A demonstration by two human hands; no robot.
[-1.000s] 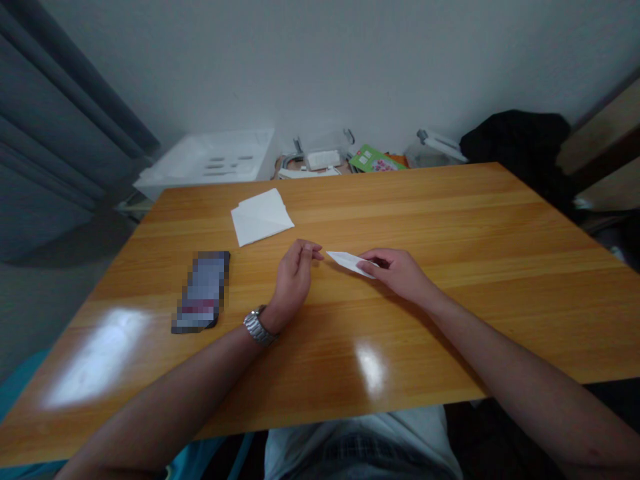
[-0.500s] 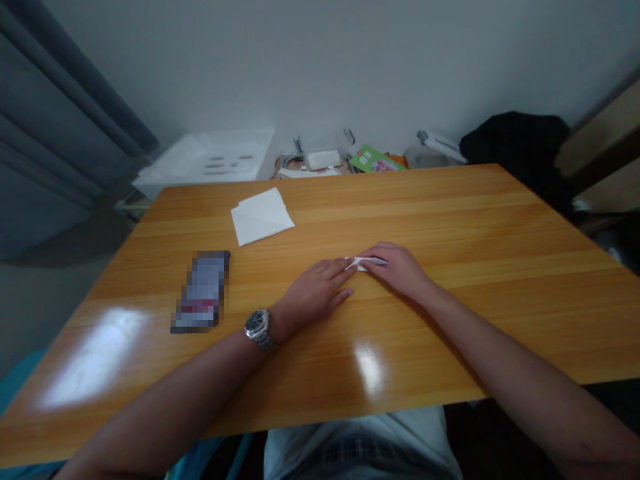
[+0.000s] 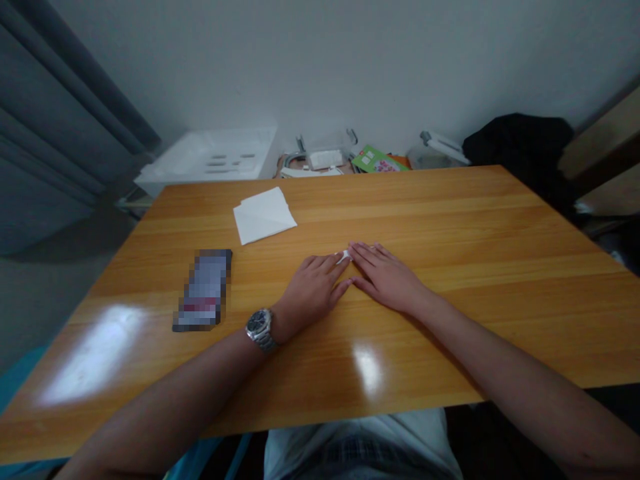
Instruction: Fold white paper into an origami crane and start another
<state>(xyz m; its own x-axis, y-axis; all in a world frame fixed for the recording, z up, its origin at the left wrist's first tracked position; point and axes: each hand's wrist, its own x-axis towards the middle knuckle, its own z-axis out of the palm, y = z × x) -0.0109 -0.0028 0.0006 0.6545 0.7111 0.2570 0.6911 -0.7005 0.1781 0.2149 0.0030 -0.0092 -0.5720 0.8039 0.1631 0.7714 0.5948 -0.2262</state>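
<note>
My left hand (image 3: 313, 291) and my right hand (image 3: 385, 277) lie flat side by side on the wooden table (image 3: 450, 220), fingers stretched out. They press down on a small folded white paper (image 3: 343, 256); only a tip of it shows between the fingertips, the rest is hidden under the hands. A metal watch (image 3: 259, 327) sits on my left wrist.
A stack of white paper sheets (image 3: 263, 215) lies at the table's back left. A dark phone (image 3: 204, 290) rests left of my left hand. Behind the table stand a white tray (image 3: 210, 160), a green packet (image 3: 377, 160) and a black bag (image 3: 520, 143).
The right hand laid the folded paper down on the table. Both hands then flattened over it, so most of the paper is now covered.
</note>
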